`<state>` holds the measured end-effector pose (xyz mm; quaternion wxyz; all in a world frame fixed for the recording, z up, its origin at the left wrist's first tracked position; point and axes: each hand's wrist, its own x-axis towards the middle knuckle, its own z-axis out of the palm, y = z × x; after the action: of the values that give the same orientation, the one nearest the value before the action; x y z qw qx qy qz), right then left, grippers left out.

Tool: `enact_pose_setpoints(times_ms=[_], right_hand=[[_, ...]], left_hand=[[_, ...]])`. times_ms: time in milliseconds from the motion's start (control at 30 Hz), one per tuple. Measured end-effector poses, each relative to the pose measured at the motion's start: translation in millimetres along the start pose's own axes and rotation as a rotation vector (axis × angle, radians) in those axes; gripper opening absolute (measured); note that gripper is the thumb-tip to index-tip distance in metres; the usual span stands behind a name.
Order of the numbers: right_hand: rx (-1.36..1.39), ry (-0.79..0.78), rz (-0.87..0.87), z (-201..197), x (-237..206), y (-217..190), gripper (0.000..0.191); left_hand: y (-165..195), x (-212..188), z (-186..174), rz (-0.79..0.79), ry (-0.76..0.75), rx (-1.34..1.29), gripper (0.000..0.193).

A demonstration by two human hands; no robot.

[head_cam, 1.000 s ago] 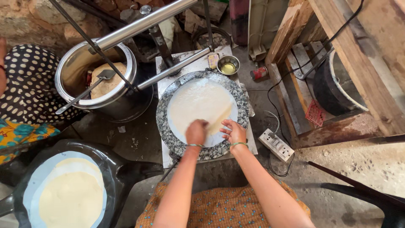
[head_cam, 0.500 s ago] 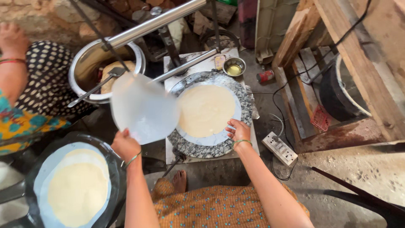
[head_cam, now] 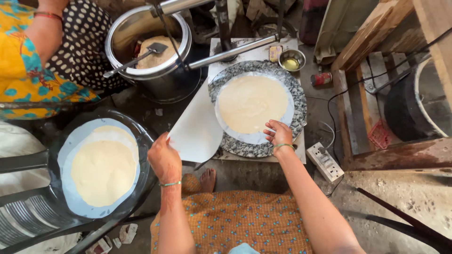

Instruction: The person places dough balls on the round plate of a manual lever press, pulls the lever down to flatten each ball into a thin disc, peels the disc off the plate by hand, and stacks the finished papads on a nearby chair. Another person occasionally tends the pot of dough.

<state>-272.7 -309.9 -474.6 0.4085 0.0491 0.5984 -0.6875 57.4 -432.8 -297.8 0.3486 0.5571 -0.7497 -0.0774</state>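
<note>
Two hands at work, each on a separate round sheet.

Left hand: lower centre-left of the frame, fingers pinched on the near edge of a loose white sheet. Sheet hangs tilted in the air, rising from the fingers toward the upper right; its far edge comes close to the rim of the speckled stone disc. Whether it touches the rim cannot be told.

Right hand: centre of the frame, fingers slightly spread, tips resting on the near edge of the lower sheet that lies flat on the disc. Flattened dough round lies on that sheet, just beyond the fingertips toward the top of the frame.

Dark round tray: lower left, just left of the left hand, holding another dough round on a sheet. Left hand is the nearer to it.

Also present: steel pot, small bowl, another person's sleeve.
</note>
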Motion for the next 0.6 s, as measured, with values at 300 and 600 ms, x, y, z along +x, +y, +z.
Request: enact_pose_setpoints(times_ms=[300, 600], right_hand=[[-1.098, -0.127, -1.025, 51, -51, 7, 0.064], [-1.054, 0.057, -1.091, 42, -22, 36, 0.018]], left_hand=[[-38, 24, 1, -0.367, -0.284, -0.305, 0.015], [-75, 18, 60, -0.576, -0.374, -0.752, 0.018]])
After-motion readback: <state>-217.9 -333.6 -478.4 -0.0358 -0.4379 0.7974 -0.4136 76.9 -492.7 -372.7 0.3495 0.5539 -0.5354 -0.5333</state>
